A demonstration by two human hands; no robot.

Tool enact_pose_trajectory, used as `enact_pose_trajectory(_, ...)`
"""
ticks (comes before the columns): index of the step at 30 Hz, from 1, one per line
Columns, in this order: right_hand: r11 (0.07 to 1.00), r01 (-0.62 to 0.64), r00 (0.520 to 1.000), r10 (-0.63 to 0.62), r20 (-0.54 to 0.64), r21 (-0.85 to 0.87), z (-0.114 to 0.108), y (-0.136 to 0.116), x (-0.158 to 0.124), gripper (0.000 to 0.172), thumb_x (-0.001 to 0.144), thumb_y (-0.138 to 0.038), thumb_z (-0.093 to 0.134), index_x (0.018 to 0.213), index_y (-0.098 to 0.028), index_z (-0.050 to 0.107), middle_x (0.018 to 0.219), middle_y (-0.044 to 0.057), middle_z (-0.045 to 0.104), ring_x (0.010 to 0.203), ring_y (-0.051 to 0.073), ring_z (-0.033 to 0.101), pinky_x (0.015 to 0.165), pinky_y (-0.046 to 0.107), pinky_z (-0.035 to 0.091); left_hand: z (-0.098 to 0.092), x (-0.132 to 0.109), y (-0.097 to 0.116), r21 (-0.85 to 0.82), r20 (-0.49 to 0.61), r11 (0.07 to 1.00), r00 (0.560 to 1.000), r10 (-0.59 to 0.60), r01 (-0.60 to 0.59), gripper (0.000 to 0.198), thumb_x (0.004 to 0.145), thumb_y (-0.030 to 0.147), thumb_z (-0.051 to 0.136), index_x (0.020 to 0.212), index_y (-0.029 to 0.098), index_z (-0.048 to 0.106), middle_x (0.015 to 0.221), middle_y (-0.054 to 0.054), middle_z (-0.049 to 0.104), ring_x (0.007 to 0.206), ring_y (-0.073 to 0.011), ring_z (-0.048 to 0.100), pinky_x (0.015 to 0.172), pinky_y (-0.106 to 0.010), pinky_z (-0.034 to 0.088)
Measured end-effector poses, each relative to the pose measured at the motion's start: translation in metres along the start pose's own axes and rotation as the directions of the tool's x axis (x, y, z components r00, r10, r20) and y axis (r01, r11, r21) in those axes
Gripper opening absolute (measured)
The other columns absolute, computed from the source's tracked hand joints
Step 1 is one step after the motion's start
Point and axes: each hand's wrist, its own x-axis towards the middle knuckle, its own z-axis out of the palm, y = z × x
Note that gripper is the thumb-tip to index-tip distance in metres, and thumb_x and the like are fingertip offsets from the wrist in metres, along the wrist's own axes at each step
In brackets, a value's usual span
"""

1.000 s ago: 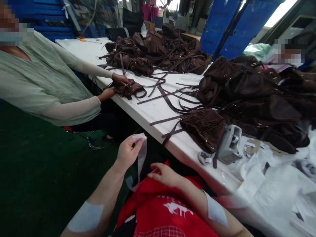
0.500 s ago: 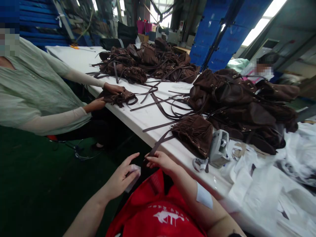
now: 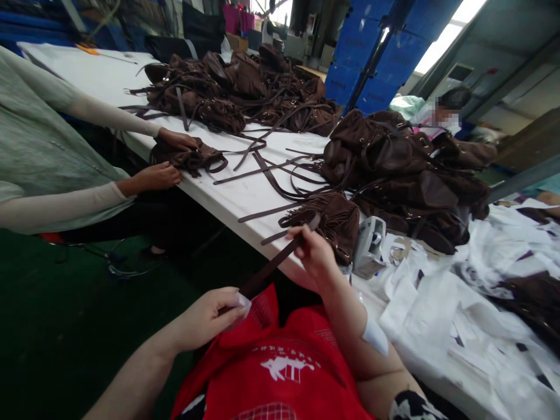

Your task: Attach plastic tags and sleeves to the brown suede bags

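A dark brown strap (image 3: 272, 263) runs taut between my two hands, over the near edge of the table. My left hand (image 3: 219, 312) is closed around its lower part, with a small white cloth or paper (image 3: 244, 304) between the fingers and the strap. Further up, my right hand (image 3: 312, 248) pinches the strap close to its end. Just behind my right hand lies a brown fringed bag (image 3: 341, 219), on the table's near edge. Whether the strap joins that bag cannot be made out.
A heap of brown bags (image 3: 420, 181) rises at right, another pile (image 3: 236, 87) further back. A grey tape dispenser (image 3: 370, 248) stands beside the fringed bag. White wrapping sheets (image 3: 437, 315) cover the right side of the table (image 3: 210, 201). At left, a co-worker's hands (image 3: 164, 169) handle a brown bag.
My right hand has moved up and away from my left, drawing the strap out straight. My left hand has closed on the strap with the white piece. The view has shifted slightly.
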Motion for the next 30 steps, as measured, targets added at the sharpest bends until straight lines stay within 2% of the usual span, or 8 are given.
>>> enact_pose_trajectory(3,0.985,0.170,0.973,-0.165,-0.160,0.020,-0.002,-0.001,0.003,0.033,0.081,-0.049,0.064,0.100,-0.022,0.071,0.091,0.003,0.070,0.061,0.012,0.051,0.047,0.022,0.036,0.000,-0.004,-0.008,-0.042,-0.037,0.996,0.997,-0.074,0.072,0.034,0.094,0.040,0.048,0.075,0.018,0.065,0.077,-0.002,0.063,0.071,-0.0145,0.059,0.068,-0.023,0.047)
enact_pose_trajectory(8,0.949,0.032,0.860,0.134,0.493,-0.314,0.018,0.032,-0.032,0.038,0.089,-0.055,0.054,0.099,-0.024,0.073,0.087,0.003,0.071,0.071,0.015,0.062,0.065,0.027,0.050,0.003,-0.006,-0.008,-0.071,-0.016,0.994,0.997,-0.080,0.079,0.030,0.092,0.040,0.051,0.078,0.019,0.068,0.080,-0.001,0.066,0.075,-0.0159,0.061,0.073,-0.024,0.048)
enact_pose_trajectory(12,0.994,-0.060,0.988,0.073,0.137,-0.092,-0.001,0.018,-0.005,0.053,0.089,-0.064,0.045,0.078,-0.017,0.068,0.071,0.005,0.068,0.051,0.012,0.053,0.049,0.025,0.044,-0.001,-0.011,-0.007,-0.079,0.017,0.993,0.996,-0.089,0.090,0.032,0.092,0.041,0.050,0.079,0.019,0.068,0.083,-0.002,0.066,0.076,-0.0155,0.061,0.072,-0.023,0.048)
enact_pose_trajectory(15,0.995,0.104,0.961,-0.103,-0.256,-0.011,-0.003,0.013,0.006,0.042,0.086,-0.059,0.055,0.077,-0.019,0.064,0.073,0.003,0.065,0.050,0.010,0.047,0.044,0.023,0.037,-0.002,-0.012,-0.005,-0.098,0.002,0.991,0.996,-0.086,0.086,0.032,0.093,0.040,0.049,0.078,0.019,0.068,0.082,-0.003,0.066,0.076,-0.0150,0.061,0.073,-0.023,0.048)
enact_pose_trajectory(18,0.976,0.106,0.992,-0.090,0.091,-0.192,0.019,0.032,-0.016,0.029,0.081,-0.049,0.067,0.089,-0.021,0.068,0.082,0.001,0.067,0.064,0.013,0.056,0.056,0.024,0.044,0.000,-0.010,0.000,-0.124,-0.025,0.989,0.996,-0.082,0.079,0.032,0.092,0.041,0.050,0.079,0.018,0.068,0.083,-0.003,0.066,0.076,-0.0154,0.061,0.071,-0.023,0.049)
enact_pose_trajectory(21,0.919,0.142,0.889,0.045,0.456,-0.367,0.031,0.044,-0.033,0.034,0.089,-0.051,0.057,0.089,-0.021,0.072,0.078,0.003,0.067,0.069,0.016,0.060,0.065,0.027,0.047,0.001,-0.009,0.003,-0.132,-0.043,0.989,0.996,-0.080,0.074,0.032,0.092,0.043,0.050,0.081,0.019,0.069,0.084,-0.004,0.066,0.079,-0.0165,0.062,0.070,-0.024,0.051)
enact_pose_trajectory(27,0.977,0.169,0.965,-0.190,-0.179,-0.127,0.007,0.023,0.001,0.042,0.086,-0.058,0.055,0.075,-0.019,0.066,0.063,0.000,0.062,0.049,0.010,0.049,0.047,0.023,0.038,-0.002,-0.018,-0.003,-0.110,-0.064,0.984,0.987,-0.145,0.137,0.033,0.090,0.043,0.053,0.078,0.016,0.068,0.080,-0.003,0.065,0.071,-0.0141,0.061,0.066,-0.023,0.051)
enact_pose_trajectory(30,0.979,0.144,0.989,-0.145,0.006,-0.147,0.020,0.039,-0.009,0.028,0.081,-0.048,0.066,0.083,-0.020,0.068,0.070,-0.001,0.065,0.054,0.010,0.052,0.050,0.023,0.042,0.003,-0.015,-0.002,-0.154,-0.077,0.981,0.988,-0.133,0.120,0.031,0.091,0.042,0.052,0.082,0.016,0.068,0.081,-0.003,0.066,0.069,-0.0136,0.062,0.063,-0.022,0.051)
